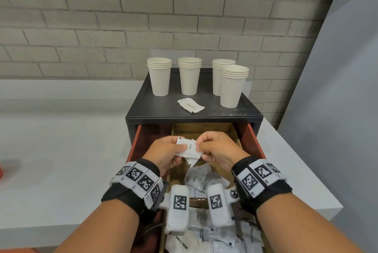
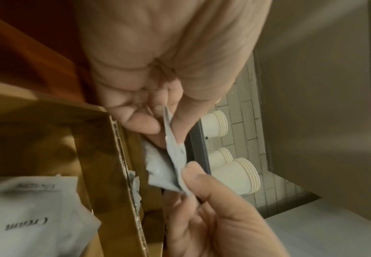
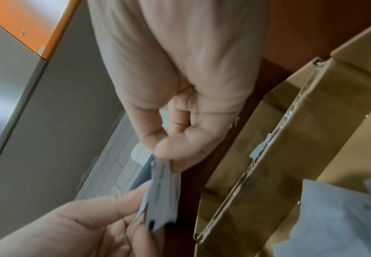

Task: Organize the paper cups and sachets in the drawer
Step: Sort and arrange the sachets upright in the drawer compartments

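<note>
Over the open drawer (image 1: 252,140) both hands pinch a small bundle of white sachets (image 1: 189,149), the top one printed "Coffee". My left hand (image 1: 181,144) pinches its left end between thumb and fingers, and my right hand (image 1: 199,148) pinches its right end. In the left wrist view the left hand (image 2: 164,128) holds the sachets (image 2: 175,156) edge-on. The right wrist view shows the right hand (image 3: 164,160) gripping the same sachets (image 3: 162,191). Four stacks of paper cups (image 1: 159,76) stand on the black cabinet top (image 1: 143,107), with one sachet (image 1: 190,105) lying there.
Cardboard dividers (image 1: 176,130) split the drawer into compartments. Loose "Cream" sachets (image 1: 199,179) lie below the hands; several more, coffee and white sugar (image 1: 184,242), fill the near end. A white counter (image 1: 61,150) surrounds the cabinet, against a brick wall. A grey panel (image 1: 347,109) rises at right.
</note>
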`<state>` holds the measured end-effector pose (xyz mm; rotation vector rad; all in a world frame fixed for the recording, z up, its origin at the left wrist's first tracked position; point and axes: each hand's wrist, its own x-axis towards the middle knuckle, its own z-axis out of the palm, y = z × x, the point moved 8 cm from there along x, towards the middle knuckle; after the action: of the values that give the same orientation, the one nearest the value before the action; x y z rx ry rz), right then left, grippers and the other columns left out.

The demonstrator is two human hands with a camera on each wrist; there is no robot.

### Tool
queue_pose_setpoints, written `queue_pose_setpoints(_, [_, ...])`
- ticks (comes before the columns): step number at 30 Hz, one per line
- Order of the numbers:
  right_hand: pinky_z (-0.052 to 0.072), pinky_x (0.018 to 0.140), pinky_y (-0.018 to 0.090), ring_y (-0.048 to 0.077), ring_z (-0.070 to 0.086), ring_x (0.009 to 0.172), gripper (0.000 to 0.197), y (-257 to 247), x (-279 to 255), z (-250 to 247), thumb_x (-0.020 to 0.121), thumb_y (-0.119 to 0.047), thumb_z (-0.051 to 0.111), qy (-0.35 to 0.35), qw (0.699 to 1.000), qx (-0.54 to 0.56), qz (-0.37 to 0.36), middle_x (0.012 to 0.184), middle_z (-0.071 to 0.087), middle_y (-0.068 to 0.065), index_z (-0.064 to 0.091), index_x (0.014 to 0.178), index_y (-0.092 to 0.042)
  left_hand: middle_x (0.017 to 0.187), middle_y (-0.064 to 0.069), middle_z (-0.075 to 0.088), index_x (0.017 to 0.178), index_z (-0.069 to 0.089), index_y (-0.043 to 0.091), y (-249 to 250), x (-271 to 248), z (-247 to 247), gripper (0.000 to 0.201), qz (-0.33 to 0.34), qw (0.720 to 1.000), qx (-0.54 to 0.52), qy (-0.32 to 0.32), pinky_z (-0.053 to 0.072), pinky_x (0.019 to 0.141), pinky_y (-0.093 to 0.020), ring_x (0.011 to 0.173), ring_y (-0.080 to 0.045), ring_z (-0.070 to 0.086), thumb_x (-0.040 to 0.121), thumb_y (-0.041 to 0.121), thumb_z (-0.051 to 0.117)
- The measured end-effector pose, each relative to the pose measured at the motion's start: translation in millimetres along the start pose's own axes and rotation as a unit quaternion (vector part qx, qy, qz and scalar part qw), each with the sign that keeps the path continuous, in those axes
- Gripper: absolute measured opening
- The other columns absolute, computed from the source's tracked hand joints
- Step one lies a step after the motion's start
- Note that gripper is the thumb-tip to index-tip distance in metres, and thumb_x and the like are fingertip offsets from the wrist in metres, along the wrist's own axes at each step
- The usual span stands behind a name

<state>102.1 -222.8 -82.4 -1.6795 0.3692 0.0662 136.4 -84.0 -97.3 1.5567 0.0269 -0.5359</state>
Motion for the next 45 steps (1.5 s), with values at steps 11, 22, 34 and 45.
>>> queue_pose_setpoints(11, [0.041, 0.084, 0.03, 0.017, 0.05, 0.105, 0.019, -16, -25, -27, 0.09, -0.017, 0.059, 0.035, 0.991, -0.129, 0.022, 0.109, 0.057, 0.002, 0.063, 0.108, -0.017, 0.09, -0.005, 0.058, 0.099, 0.063, 0.017, 8, -16, 17, 0.012, 0.015, 0.993, 0.119, -0.001, 0.044, 0.06, -0.022, 0.074, -0.012, 0.054, 0.088, 0.012, 0.062])
queue_pose_setpoints(22, [0.045, 0.101, 0.032, 0.015, 0.061, 0.105, 0.013, -91, -94, -84, 0.089, -0.013, 0.058, 0.047, 0.944, -0.317, -0.082, 0.101, 0.066, -0.002, 0.067, 0.097, -0.017, 0.125, 0.008, 0.057, 0.127, 0.052, 0.026, -22, -85, 104, 0.052, 0.133, 0.733, 0.612, -0.265, 0.042, 0.074, -0.016, 0.097, -0.009, 0.052, 0.08, 0.03, 0.072])
queue_pose_setpoints(34, [0.044, 0.072, 0.031, 0.025, 0.059, 0.088, 0.043, -2, -93, -96, 0.094, -0.025, 0.051, 0.027, 0.86, -0.509, 0.002, 0.097, 0.061, 0.014, 0.04, 0.126, 0.001, 0.138, 0.003, 0.049, 0.134, 0.053, 0.019, -45, -104, 152, 0.053, 0.198, 0.62, 0.684, -0.329, 0.037, 0.099, -0.024, 0.124, -0.016, 0.047, 0.084, 0.028, 0.068])
queue_pose_setpoints(45, [0.044, 0.066, 0.029, 0.023, 0.056, 0.079, 0.066, 15, -81, -93, 0.092, -0.004, 0.04, 0.091, 0.855, -0.506, -0.066, 0.098, 0.064, 0.017, 0.008, 0.15, -0.004, 0.141, 0.002, 0.037, 0.141, 0.03, 0.026, -66, -105, 124, 0.088, 0.102, 0.582, 0.733, -0.336, 0.042, 0.095, -0.03, 0.118, -0.016, 0.043, 0.069, 0.018, 0.081])
